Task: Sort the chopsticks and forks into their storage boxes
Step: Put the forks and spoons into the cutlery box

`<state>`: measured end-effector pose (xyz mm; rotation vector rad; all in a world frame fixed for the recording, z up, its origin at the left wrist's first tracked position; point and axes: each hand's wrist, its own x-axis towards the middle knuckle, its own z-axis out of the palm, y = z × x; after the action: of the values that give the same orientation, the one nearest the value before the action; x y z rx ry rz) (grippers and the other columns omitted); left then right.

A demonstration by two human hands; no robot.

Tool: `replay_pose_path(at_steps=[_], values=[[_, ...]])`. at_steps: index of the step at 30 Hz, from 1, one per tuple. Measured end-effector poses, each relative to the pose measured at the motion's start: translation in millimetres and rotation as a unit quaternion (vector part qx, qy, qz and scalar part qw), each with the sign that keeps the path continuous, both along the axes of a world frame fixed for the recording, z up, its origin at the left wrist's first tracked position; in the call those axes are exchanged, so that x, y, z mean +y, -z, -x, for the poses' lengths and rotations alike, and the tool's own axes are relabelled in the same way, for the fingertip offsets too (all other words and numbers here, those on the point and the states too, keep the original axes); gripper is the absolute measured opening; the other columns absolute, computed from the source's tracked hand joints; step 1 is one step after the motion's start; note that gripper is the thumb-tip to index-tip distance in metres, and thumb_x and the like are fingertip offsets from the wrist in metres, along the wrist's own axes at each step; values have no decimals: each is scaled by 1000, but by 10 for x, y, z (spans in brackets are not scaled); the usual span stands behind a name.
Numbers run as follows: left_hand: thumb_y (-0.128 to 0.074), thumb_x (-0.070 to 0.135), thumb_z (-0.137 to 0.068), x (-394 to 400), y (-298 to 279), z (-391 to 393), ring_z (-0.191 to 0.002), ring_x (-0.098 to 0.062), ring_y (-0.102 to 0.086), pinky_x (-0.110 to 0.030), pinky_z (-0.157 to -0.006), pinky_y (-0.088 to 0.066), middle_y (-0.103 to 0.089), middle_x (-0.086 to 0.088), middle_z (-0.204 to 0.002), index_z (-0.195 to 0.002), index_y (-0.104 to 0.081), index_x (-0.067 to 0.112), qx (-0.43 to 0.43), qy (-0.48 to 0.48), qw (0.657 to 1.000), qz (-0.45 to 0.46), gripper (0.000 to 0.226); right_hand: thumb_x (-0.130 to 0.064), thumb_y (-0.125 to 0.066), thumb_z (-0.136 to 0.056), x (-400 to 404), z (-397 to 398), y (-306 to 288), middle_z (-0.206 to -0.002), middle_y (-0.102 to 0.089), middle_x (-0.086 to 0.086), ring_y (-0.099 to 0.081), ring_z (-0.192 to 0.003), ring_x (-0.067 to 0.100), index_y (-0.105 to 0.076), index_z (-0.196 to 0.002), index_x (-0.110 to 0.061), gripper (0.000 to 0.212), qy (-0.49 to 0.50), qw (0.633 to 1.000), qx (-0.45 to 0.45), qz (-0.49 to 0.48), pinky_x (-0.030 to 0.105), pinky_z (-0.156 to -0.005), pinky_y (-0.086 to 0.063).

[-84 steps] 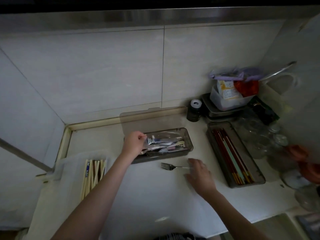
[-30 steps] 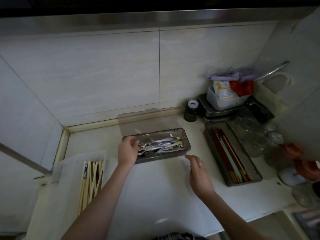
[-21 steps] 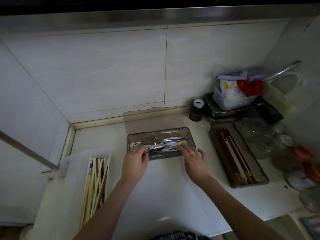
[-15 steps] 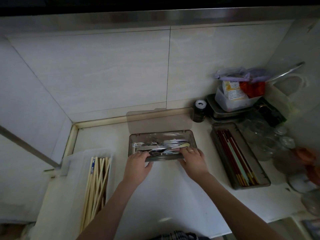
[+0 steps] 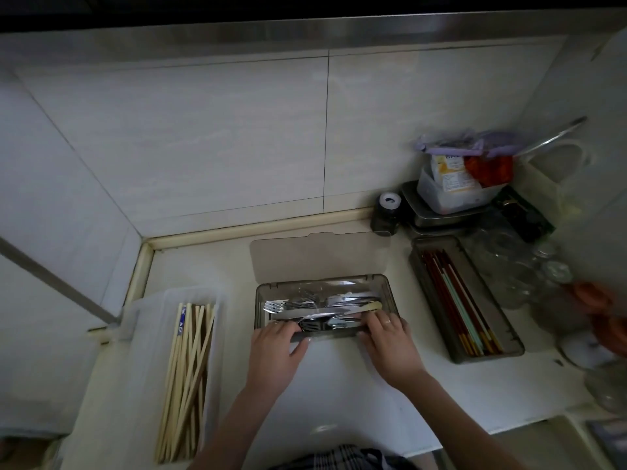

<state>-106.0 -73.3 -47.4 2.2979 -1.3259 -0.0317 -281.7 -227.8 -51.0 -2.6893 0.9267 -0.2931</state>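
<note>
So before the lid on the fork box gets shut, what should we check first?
1. Forks all lie inside the fork box: ok.
2. No fork left out on the counter: ok, none in view.
3. Lid free to swing down: ok, it stands open behind the box with nothing on it.
4. Cutlery below the rim so the lid can shut: cannot tell, the pile looks jumbled.
5. Left hand and right hand clear of the opening: not ok, fingers of both curl over the near wall.
6. Chopsticks in their own box: ok.
</note>
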Motion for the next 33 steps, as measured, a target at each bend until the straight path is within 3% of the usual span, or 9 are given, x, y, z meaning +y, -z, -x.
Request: replay_pose_path(at_steps=[3, 7, 11, 15, 17, 20, 25, 30, 33], values=[[-45, 44, -84, 20, -66, -34, -74, -15, -56, -28, -67, -42, -61, 7, -79, -84, -60, 18, 31, -8, 997, 73, 30, -51, -35, -90, 12, 10, -68, -107, -55, -3, -49, -104, 20, -51, -109, -24, 37, 37, 997, -67, -12, 37, -99, -31], [-46, 39, -87, -70, -358, -211, -91, -22, -53, -32, -79, -43, -59, -6, -97, -102, -58, 8, 51, -109, 980, 160, 37, -44, -45, -93, -190, -128, -356, -139, -41, 2, -36, -131, 20, -39, -135, -21, 49, 117, 976, -157, -97, 39, -108, -29], [-50, 35, -94, -284, -676, -553, -132, -24, -36, -36, -107, -31, -40, -9, -143, -140, -33, 10, 232, -170, 945, 158, 55, -33, -53, -93, -503, -355, -620, -155, -24, 1, -24, -141, 20, -14, -150, -24, 70, 134, 947, -187, -224, 37, -111, -23], [-44, 40, -95, -458, -846, -714, -128, -19, -41, -26, -98, -32, -48, -3, -132, -144, -29, 14, 367, -148, 905, 156, 57, -29, -55, -94, -569, -533, -698, -155, -23, -2, -24, -141, 17, -11, -151, -28, 72, 151, 907, -240, -311, 39, -114, -25], [-45, 38, -95, -450, -847, -736, -116, -19, -50, -27, -93, -37, -53, 0, -114, -136, -42, 13, 349, -148, 910, 168, 48, -31, -53, -95, -526, -537, -720, -145, -36, -1, -36, -132, 16, -20, -149, -28, 64, 174, 882, -287, -331, 37, -107, -36], [-47, 30, -96, -356, -772, -693, -103, -17, -56, -24, -86, -39, -61, -2, -107, -115, -57, 10, 317, -133, 922, 176, 30, -34, -40, -100, -416, -398, -770, -113, -56, -2, -55, -103, 11, -44, -130, -22, 32, 179, 869, -334, -319, 17, -74, -42], [-48, 27, -95, -28, -575, -505, -107, -12, -56, -33, -97, -44, -62, 2, -111, -110, -59, 17, 238, -87, 953, 166, 21, -34, -35, -101, -277, -151, -714, -82, -59, -3, -58, -76, 9, -56, -97, -19, 26, 188, 887, -325, -267, 26, -62, -43], [-42, 35, -97, 246, -350, -326, -135, -13, -33, -10, -109, -9, -45, -2, -142, -132, -51, 16, 96, -38, 991, 80, 41, -31, -35, -100, -166, 36, -416, -102, -63, -5, -59, -99, 13, -55, -108, -31, 22, 167, 928, -260, -209, 47, -90, -49], [-17, 60, -92, 364, -162, -296, -143, -16, -15, -23, -115, -4, -27, -1, -151, -141, -36, 22, 27, 1, 999, -38, 65, -26, -34, -100, -144, 126, -245, -147, -40, -8, -19, -143, 13, -41, -138, -31, 39, 144, 983, -72, -92, 45, -118, -7]])
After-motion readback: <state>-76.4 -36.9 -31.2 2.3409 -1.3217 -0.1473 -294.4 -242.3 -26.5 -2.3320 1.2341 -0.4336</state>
